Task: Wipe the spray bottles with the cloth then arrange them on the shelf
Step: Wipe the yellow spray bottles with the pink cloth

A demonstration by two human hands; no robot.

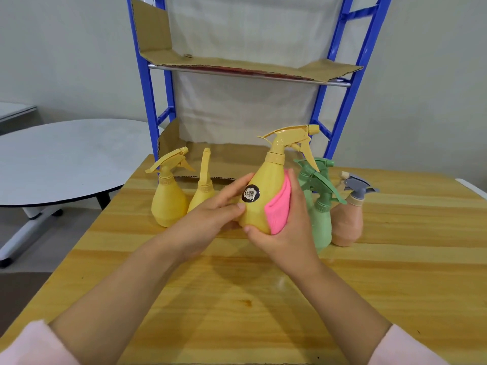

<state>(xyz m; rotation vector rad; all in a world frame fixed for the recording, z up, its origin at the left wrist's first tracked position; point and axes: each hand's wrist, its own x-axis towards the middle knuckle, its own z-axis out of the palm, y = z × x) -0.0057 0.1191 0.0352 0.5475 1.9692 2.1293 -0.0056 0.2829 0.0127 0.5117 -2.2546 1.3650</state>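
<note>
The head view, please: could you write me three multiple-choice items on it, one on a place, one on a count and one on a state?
1. Where is the cloth?
A. on the shelf
B. flat on the table
C. between the right hand and the held bottle

2. How many yellow bottles show?
A. one
B. three
C. five

3. How does the held bottle stand?
A. nozzle up, in both hands
B. on its side on the table
C. upside down on the shelf

Key:
1 C: the right hand presses the pink cloth to the held bottle's side.
2 B: one is held and two stand on the table at left.
3 A: the left hand and the right hand grip it, with the sprayer on top.
</note>
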